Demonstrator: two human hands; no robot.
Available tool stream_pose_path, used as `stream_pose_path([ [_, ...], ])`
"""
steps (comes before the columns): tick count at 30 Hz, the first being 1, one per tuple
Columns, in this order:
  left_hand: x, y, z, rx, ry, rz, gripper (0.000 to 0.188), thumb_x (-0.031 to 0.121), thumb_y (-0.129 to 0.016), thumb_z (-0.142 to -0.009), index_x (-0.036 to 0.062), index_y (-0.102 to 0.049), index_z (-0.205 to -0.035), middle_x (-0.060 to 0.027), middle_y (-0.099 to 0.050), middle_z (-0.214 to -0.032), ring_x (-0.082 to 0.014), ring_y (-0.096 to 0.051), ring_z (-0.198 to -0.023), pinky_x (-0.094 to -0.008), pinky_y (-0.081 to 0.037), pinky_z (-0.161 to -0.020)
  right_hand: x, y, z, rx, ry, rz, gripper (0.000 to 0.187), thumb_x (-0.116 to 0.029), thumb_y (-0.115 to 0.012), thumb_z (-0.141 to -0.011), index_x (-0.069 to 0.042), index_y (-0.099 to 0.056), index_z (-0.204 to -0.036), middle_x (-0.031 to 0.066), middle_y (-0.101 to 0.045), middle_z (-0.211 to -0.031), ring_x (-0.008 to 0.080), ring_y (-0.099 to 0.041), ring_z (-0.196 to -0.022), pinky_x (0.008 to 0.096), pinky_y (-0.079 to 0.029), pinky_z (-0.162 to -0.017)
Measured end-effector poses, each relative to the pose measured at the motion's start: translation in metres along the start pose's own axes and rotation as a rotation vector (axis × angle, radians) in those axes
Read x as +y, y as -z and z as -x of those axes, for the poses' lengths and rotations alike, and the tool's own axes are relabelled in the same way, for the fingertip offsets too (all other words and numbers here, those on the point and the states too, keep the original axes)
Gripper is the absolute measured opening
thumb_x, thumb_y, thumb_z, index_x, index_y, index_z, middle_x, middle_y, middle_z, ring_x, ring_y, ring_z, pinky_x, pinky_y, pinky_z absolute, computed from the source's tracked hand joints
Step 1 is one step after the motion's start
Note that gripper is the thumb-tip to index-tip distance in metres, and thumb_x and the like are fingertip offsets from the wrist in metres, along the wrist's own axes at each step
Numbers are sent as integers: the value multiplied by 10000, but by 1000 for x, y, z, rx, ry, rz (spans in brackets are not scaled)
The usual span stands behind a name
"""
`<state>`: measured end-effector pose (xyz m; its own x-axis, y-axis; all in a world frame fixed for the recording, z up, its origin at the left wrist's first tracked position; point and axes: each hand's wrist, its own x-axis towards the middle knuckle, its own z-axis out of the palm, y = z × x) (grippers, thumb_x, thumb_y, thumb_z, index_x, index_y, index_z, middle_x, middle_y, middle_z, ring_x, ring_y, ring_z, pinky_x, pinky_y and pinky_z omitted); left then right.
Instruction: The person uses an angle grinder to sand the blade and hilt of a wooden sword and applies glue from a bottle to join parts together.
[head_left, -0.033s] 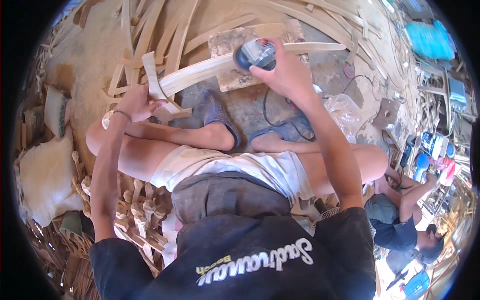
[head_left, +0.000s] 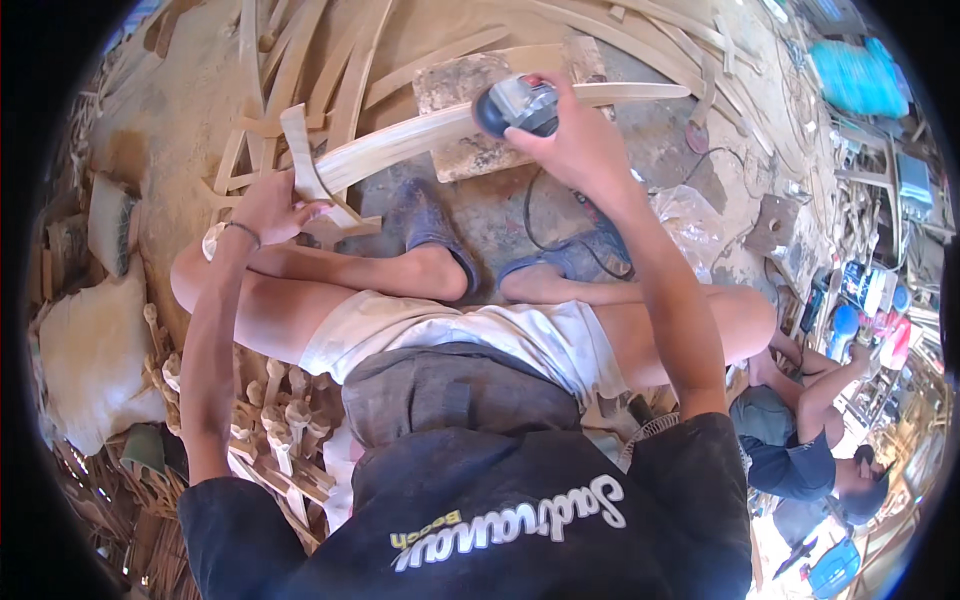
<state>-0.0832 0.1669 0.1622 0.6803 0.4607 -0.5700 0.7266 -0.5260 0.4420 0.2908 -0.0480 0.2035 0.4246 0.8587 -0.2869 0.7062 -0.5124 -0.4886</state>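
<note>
Grinder slightly rightward, gripped by right fingers; left fingers, partly hidden, around wooden crosspiece.

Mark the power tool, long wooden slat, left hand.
Power tool (head_left: 521,98): head view, grey body.
Long wooden slat (head_left: 418,137): head view, stretch left of tool.
Left hand (head_left: 268,208): head view, back of hand.

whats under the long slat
A stained block shows on both sides of the slat, with gray floor further left. The strip directly beneath is covered, so whether they touch can't be told. The sander and right hand hide more.
</note>
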Motion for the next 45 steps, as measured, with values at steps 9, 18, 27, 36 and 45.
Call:
stream_pose_path([
  [9,18,10,-1,-78,57,20,386,275,-853,-905,39,-761,-1196,-179,-808,-1055,-371,-771,-1005,-452,-580,-898,101,31,-13,114,-188,-28,807,-522,-840,-845,-210,-497,-1505,242,-729,-1306,443,-705,-1208,491,-545,-1019],
  [18,1,13,-24,-48,1,4,520,360,-868,-863,4,-739,-1220,-234,-792,-1042,-402,-767,-999,-479,-581,-876,208,62,-30,276,-355,32,866,-547,-786,-818,-168,-457,-1524,274,-734,-1276,441,-716,-1186,500,-547,-1021],
  [27,-89,29,12,111,-40,52,427,288,-922,-831,-54,-717,-983,-86,-645,-717,-188,-585,-691,-421,-498,-654,48,10,29,30,-86,-121,793,-528,-808,-835,-243,-476,-1497,257,-755,-1148,452,-749,-1053,525,-589,-901],
  [36,-118,23,12,-9,29,144,558,197,-911,-841,-63,-657,-1265,-47,-698,-909,-93,-611,-757,-296,-531,-688,37,-5,17,8,-29,-76,794,-526,-786,-843,-244,-459,-1510,224,-774,-959,452,-762,-932,537,-587,-829],
  [45,-142,14,7,44,-44,16,538,296,-932,-826,-41,-713,-1183,-119,-742,-907,-189,-677,-751,-377,-552,-691,141,29,12,143,-204,-8,775,-527,-806,-847,-251,-474,-1491,228,-772,-1071,438,-756,-1018,506,-575,-893],
])
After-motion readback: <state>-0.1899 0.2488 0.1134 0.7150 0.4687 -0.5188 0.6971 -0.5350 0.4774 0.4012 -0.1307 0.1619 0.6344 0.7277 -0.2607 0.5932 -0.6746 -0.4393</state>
